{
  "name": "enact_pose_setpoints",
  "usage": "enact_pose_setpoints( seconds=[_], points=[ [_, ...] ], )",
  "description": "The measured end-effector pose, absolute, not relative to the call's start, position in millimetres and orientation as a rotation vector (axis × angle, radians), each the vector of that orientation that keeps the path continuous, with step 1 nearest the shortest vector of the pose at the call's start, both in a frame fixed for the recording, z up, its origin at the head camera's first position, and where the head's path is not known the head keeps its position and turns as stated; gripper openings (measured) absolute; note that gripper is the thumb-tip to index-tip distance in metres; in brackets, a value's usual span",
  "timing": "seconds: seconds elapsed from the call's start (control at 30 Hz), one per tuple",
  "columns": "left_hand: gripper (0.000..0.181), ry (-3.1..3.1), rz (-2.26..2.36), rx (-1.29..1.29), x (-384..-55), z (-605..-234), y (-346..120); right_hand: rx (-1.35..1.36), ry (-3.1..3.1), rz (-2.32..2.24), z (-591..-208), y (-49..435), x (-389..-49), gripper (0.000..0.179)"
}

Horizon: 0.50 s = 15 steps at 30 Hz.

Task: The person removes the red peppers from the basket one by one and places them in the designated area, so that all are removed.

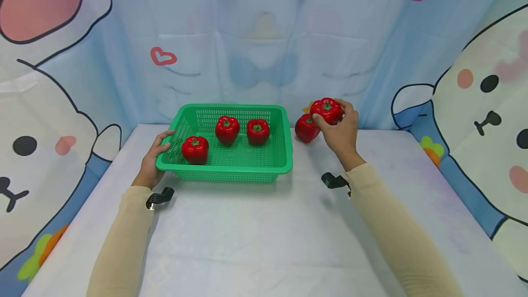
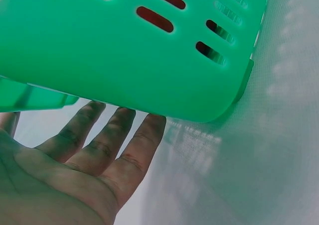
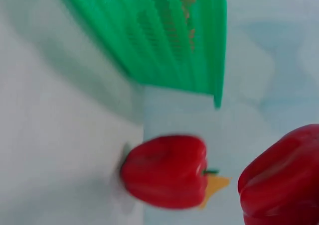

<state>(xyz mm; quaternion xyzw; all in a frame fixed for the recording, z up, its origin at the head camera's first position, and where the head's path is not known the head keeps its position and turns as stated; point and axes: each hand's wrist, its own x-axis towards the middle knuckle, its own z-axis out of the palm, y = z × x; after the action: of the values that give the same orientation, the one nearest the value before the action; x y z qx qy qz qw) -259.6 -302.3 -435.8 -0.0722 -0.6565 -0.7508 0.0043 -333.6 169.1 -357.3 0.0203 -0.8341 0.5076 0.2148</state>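
Note:
My right hand (image 1: pixel 342 132) grips a red bell pepper (image 1: pixel 327 110) above the table, right of the green basket (image 1: pixel 231 175). In the right wrist view this held pepper (image 3: pixel 286 180) fills the lower right corner. Behind and below it, another red bell pepper (image 1: pixel 306 129) stands on the table, its green stem showing in the right wrist view. My left hand (image 1: pixel 152 159) rests against the basket's left end, and the left wrist view shows its straight fingers (image 2: pixel 137 153) touching the green wall. Inside the basket sit three red bell peppers, at the left (image 1: pixel 195 151), middle (image 1: pixel 227 131) and right (image 1: pixel 258 133).
A white cloth covers the table (image 1: pixel 247 233). Close behind the table hangs a pale blue curtain (image 1: pixel 264 22) with cartoon prints, which also runs along both sides. Dark camera mounts sit at my left wrist (image 1: pixel 160 197) and right wrist (image 1: pixel 333 180).

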Motion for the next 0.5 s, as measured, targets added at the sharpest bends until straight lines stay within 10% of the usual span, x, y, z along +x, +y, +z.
enact_pose_setpoints(
  seconds=[0.5],
  points=[
    [0.042, -2.035, -2.378, -0.228, -260.6, -436.8, -305.1, -0.422, -2.403, 1.444, -399.8, 218.7, -375.8, 0.085]
  ],
)
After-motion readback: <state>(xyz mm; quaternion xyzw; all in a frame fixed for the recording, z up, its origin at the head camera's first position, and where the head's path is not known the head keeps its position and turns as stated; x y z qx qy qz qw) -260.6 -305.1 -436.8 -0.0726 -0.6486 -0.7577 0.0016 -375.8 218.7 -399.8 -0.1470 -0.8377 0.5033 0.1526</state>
